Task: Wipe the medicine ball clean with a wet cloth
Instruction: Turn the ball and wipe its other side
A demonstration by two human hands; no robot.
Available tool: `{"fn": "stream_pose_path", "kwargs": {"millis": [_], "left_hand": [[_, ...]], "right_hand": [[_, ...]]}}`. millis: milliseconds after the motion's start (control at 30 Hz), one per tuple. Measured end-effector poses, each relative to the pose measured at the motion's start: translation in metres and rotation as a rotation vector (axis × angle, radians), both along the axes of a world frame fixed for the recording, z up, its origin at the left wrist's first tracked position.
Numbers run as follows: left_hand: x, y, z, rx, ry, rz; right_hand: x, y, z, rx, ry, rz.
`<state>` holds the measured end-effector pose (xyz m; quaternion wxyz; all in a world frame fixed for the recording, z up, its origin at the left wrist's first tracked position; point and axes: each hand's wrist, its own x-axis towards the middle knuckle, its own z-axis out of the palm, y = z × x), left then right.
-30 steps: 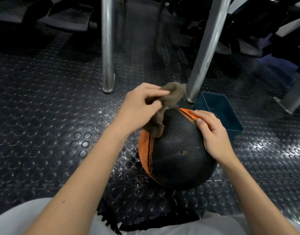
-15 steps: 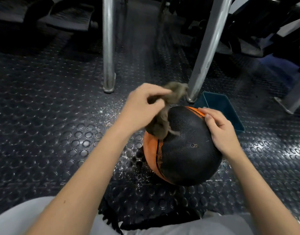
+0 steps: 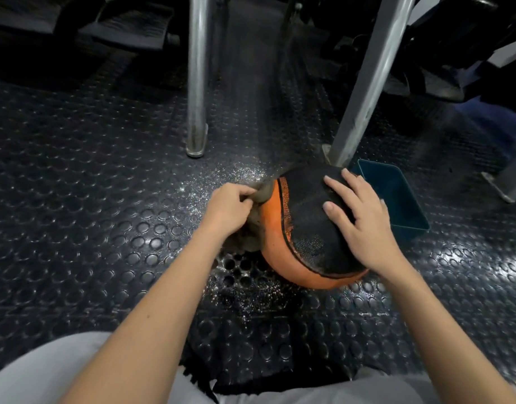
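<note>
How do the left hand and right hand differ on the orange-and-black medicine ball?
The left hand curls, gripping a grey-brown cloth against the orange side of the medicine ball; the right hand lies open, fingers spread, on its black panel. Left hand sits lower, right hand higher. Both press the ball.

Cloth [image 3: 252, 236] mostly hidden behind the left hand [image 3: 227, 205] — 2 metal legs [image 3: 197, 83] cut off above.

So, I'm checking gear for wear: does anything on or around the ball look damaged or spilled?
On the medicine ball the black panel has a ragged, flaking edge against the orange; glittering specks, perhaps droplets, scatter the floor beside it.
</note>
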<state>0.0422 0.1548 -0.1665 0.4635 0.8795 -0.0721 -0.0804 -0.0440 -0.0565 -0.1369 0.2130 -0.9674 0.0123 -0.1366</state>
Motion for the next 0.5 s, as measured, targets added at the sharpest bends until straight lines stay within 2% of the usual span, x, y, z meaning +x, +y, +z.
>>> {"fn": "stream_pose_path", "kwargs": {"millis": [133, 233, 300, 400, 500], "left_hand": [[-0.006, -0.010, 0.031, -0.180, -0.260, -0.008], [-0.021, -0.025, 0.028, -0.201, -0.429, -0.291], [-0.028, -0.034, 0.011, -0.206, -0.380, -0.391], [-0.019, -0.029, -0.006, -0.247, -0.236, -0.234], [-0.010, -0.009, -0.025, 0.084, -0.050, -0.124]], "right_hand": [[0.005, -0.013, -0.001, 0.092, -0.003, -0.007], [0.006, -0.021, 0.000, 0.145, -0.002, -0.034], [0.006, -0.025, 0.002, 0.180, 0.004, -0.039], [0.006, -0.028, 0.004, 0.234, 0.023, -0.058], [0.006, -0.034, 0.002, 0.276, 0.004, -0.067]]}}
